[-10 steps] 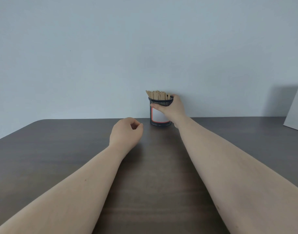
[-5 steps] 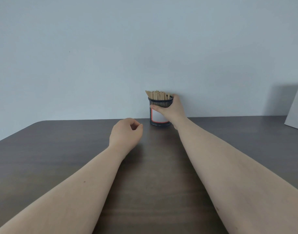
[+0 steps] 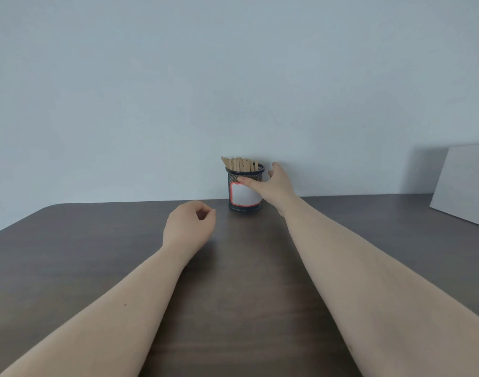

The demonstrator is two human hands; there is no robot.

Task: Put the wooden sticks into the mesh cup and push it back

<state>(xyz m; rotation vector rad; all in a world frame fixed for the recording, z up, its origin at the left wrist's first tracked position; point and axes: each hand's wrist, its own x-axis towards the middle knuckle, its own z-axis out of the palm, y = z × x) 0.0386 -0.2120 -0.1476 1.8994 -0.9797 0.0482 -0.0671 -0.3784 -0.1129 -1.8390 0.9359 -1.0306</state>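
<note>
A black mesh cup (image 3: 241, 174) with a white, red-edged label stands upright at the far edge of the dark table, close to the wall. Several wooden sticks (image 3: 239, 163) stand in it, their tips above the rim. My right hand (image 3: 277, 186) is beside the cup's right side with the fingers spread apart from it; only the thumb tip lies across the cup's front near the label. My left hand (image 3: 188, 228) rests on the table in front and left of the cup, fingers loosely curled with nothing in them.
The dark wooden table (image 3: 69, 254) has a rounded far left corner and ends at a pale blue-grey wall. A flat white board (image 3: 464, 186) leans against the wall at the far right.
My right hand was wrapped around the cup; now its fingers have opened and drawn off to the right. The cup and my left hand have stayed in place.
</note>
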